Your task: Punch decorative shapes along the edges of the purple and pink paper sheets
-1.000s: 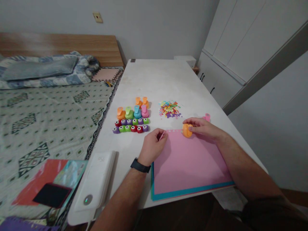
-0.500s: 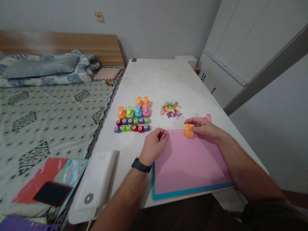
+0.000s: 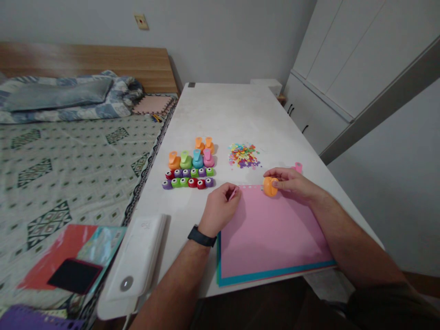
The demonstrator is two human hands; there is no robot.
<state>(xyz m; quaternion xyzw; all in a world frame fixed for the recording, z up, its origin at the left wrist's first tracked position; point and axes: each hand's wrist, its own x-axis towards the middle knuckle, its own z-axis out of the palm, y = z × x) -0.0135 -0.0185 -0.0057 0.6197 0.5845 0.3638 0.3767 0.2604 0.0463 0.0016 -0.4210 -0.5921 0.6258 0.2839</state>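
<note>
The left hand [image 3: 218, 210] and the right hand [image 3: 292, 179] are working apart from each other, above the near end of the desk [image 3: 237, 110]. The right hand is clamping an orange craft punch [image 3: 270, 187], with its fingers wrapped around the punch. The punch is sitting on the upper edge of a pink paper sheet [image 3: 271, 233], and a row of small punched holes is showing along that edge to its left. The left hand is pinching a pink paper sliver [image 3: 233, 194] between its fingertips, just beside the sheet's upper left corner. Whether the sliver is joined to the sheet cannot be determined. A black watch band [image 3: 202, 237] is circling the left wrist.

The pink paper sheet is lying on a teal paper sheet [image 3: 275, 276], which is showing along the left and lower edges. A small pink craft punch [image 3: 298, 167] is standing just beyond the right hand. Near the middle of the desk, larger craft punches [image 3: 190, 158] are standing in a cluster behind two rows of small round punches [image 3: 187, 178]. To their right, a pile of multicoloured paper cutouts [image 3: 244, 156] is lying on the desk. A white device [image 3: 135, 261] is lying along the desk's left edge, and a bed [image 3: 68, 160] is occupying the left of the frame.
</note>
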